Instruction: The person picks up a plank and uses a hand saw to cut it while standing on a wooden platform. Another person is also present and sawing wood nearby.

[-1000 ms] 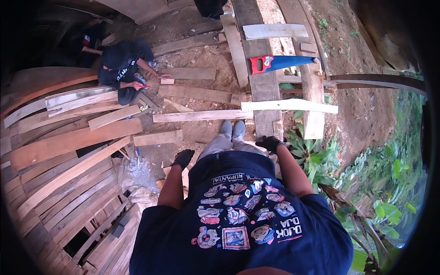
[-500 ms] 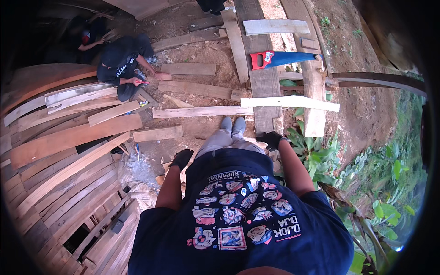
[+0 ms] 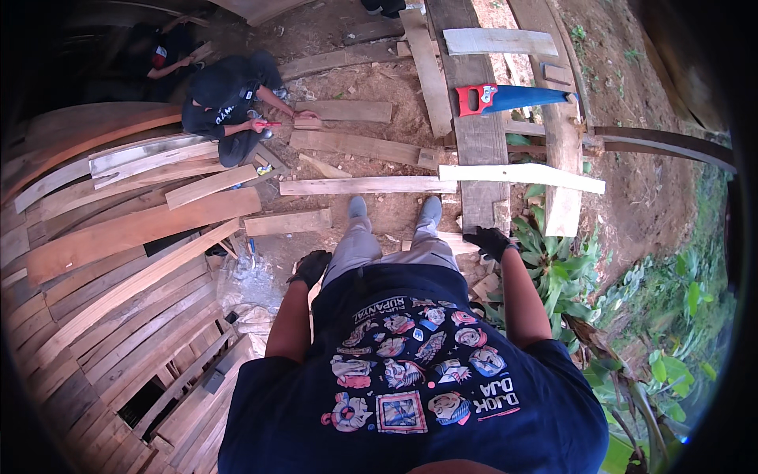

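Observation:
My left hand (image 3: 313,267), in a dark glove, hangs beside my left thigh with nothing in it; its fingers look loosely apart. My right hand (image 3: 488,242), gloved the same way, is at the near end of a long dark plank (image 3: 482,142). Its fingers are apart and nothing shows in them; whether it touches the plank I cannot tell. Across that plank lies a hand saw (image 3: 517,98) with a red handle and blue blade. Nearer to me, a pale wavy-edged board (image 3: 521,176) crosses the same plank.
A co-worker (image 3: 221,103) crouches at the far left, holding a red tool (image 3: 268,124) over a small wood block (image 3: 309,124). Another person (image 3: 166,55) is behind. Loose boards (image 3: 367,186) lie before my feet, stacked planks (image 3: 142,233) at left, leafy plants (image 3: 557,276) at right.
My feet have moved apart, the left one to the left. The view has shifted, so boards and saw appear farther right. Both arms still hang low.

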Tool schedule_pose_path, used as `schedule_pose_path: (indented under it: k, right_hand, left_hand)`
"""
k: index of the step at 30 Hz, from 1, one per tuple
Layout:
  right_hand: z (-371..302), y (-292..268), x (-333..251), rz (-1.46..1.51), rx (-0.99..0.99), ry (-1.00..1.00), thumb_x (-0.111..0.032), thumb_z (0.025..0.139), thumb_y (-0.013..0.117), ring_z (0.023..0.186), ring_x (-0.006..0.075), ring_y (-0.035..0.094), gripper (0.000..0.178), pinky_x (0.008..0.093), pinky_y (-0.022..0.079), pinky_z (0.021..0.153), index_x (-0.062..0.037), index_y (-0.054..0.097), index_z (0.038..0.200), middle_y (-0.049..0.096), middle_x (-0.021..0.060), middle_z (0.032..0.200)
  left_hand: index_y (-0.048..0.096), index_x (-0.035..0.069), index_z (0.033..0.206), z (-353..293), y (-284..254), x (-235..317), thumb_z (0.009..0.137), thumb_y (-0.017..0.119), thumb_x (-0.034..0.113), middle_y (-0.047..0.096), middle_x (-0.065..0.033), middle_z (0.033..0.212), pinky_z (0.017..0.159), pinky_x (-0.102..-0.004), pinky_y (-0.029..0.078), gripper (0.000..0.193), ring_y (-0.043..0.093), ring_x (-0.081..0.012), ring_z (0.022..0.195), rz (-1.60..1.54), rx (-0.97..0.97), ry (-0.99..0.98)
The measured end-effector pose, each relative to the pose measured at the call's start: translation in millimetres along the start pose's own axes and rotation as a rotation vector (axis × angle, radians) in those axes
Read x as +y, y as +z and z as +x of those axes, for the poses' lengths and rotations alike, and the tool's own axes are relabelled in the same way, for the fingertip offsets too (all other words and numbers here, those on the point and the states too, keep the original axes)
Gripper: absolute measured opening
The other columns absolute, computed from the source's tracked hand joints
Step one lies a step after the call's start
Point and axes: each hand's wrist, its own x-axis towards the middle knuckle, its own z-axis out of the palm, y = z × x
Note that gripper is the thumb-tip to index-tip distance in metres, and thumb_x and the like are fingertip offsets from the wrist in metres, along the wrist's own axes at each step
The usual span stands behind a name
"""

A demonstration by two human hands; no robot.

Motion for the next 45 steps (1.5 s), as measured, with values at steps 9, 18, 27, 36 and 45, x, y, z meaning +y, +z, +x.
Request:
schedule_pose_path:
  k: [9,18,27,36,45]
  right_hand:
    - [-11,30,-24,-0.122,0.21,0.065,-0.064,0.094,0.066,0.128,0.0359,0.067,0.097,0.045,0.061,0.096,0.0019,0.043,0.16,0.058,0.0241,0.153]
    - [26,71,-14,-0.294,0.532,0.285,-0.063,0.085,0.078,0.135,0.0395,0.063,0.103,0.049,0.059,0.103,0.0015,0.045,0.158,0.052,0.0269,0.156]
    - [31,61,-39,-0.134,0.402,0.336,-0.066,0.082,0.081,0.107,0.0342,0.076,0.089,0.0438,0.063,0.091,0.0003,0.065,0.14,0.073,0.0171,0.133]
    - [42,48,-35,-0.026,0.304,0.318,-0.062,0.085,0.083,0.078,0.0246,0.076,0.063,0.0417,0.064,0.067,-0.0038,0.082,0.109,0.079,0.0136,0.098]
    - [25,54,-42,0.003,0.368,0.341,-0.063,0.085,0.082,0.068,0.0233,0.074,0.06,0.0416,0.06,0.062,-0.0037,0.079,0.091,0.077,0.0115,0.082]
  left_hand:
    - [0.072,0.003,0.132,19,-16,-97,0.108,0.056,0.039,0.075,-0.0151,0.125,0.095,-0.0377,0.058,0.046,0.073,-0.0226,0.109,-0.113,-0.019,-0.056]
    - [0.075,0.003,0.11,21,-95,-189,0.107,0.054,0.046,0.077,-0.0137,0.103,0.088,-0.0433,0.055,0.048,0.073,-0.0252,0.094,-0.101,0.043,-0.077]
    - [0.076,0.008,0.111,6,-83,-257,0.107,0.055,0.046,0.076,-0.0057,0.099,0.08,-0.0395,0.055,0.044,0.069,-0.0185,0.085,-0.312,0.056,-0.233]
    - [0.077,0.007,0.114,28,-24,-209,0.109,0.053,0.038,0.078,-0.0105,0.103,0.085,-0.0418,0.056,0.04,0.074,-0.0253,0.09,-0.106,0.116,0.069]
    - [0.075,0.01,0.123,27,-58,-146,0.106,0.053,0.027,0.076,-0.0149,0.12,0.091,-0.047,0.059,0.032,0.075,-0.0306,0.105,0.24,-0.02,0.244]
